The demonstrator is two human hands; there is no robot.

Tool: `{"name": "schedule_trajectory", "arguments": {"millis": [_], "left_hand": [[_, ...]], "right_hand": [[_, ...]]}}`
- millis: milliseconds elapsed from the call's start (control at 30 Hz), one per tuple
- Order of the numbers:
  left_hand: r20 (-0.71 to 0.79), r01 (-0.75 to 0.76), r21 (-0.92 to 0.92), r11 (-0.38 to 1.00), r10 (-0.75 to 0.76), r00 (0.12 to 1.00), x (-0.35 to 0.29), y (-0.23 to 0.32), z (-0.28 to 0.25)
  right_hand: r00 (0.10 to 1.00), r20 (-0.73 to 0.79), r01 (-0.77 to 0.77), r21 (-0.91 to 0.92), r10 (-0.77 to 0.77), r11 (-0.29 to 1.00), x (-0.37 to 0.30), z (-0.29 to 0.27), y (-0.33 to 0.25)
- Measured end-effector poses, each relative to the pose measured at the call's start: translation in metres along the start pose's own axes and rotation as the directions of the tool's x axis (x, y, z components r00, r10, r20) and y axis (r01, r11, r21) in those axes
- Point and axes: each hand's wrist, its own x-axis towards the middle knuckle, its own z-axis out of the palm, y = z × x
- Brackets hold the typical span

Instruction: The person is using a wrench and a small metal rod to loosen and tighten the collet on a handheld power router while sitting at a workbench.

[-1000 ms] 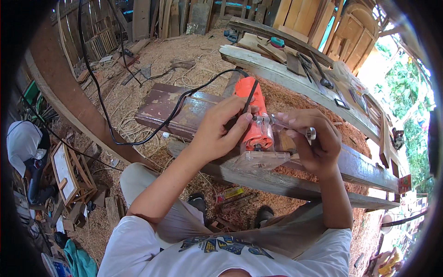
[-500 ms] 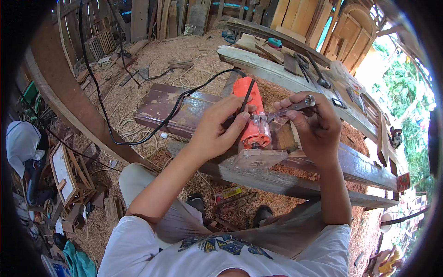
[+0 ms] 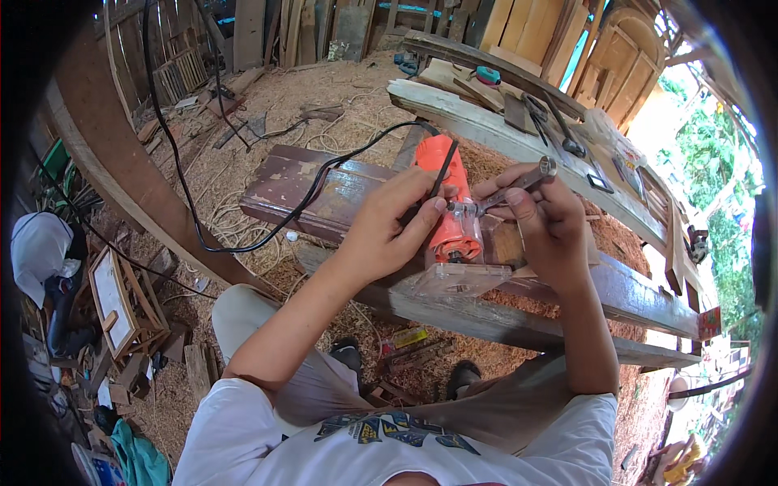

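Head view: left hand (image 3: 387, 235) clamped round orange router (image 3: 448, 212), hiding its near side. Right hand (image 3: 545, 220) closed on metal wrench (image 3: 519, 180) just beside; wrench tip at router hidden behind fingers. Clear base (image 3: 462, 279) blurry, on plank (image 3: 632, 292).

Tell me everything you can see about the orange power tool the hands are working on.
The orange power tool is a compact trim router with a plastic-looking body, a clear base plate at its lower end and a black cord from its top. It rests on a wooden beam. The left hand grips its body; the right hand holds a metal wrench to its collar.
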Motion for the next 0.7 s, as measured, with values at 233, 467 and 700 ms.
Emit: {"name": "schedule_trajectory", "arguments": {"millis": [233,467,700], "left_hand": [[0.004,-0.031,0.011,0.999,0.031,1.000,-0.002,-0.008,-0.001],[0.018,0.006,-0.004,1.000,-0.006,1.000,-0.002,-0.002,-0.001],[0.024,0.003,0.024,1.000,-0.003,1.000,-0.003,-0.003,-0.002]], "right_hand": [[0.999,0.021,0.051,-0.091,-0.050,0.995,0.004,0.000,0.011],[0.998,0.053,0.053,-0.140,-0.046,0.989,0.009,0.002,0.012],[0.988,0.044,0.156,-0.228,-0.150,0.961,0.012,0.008,0.013]]}}
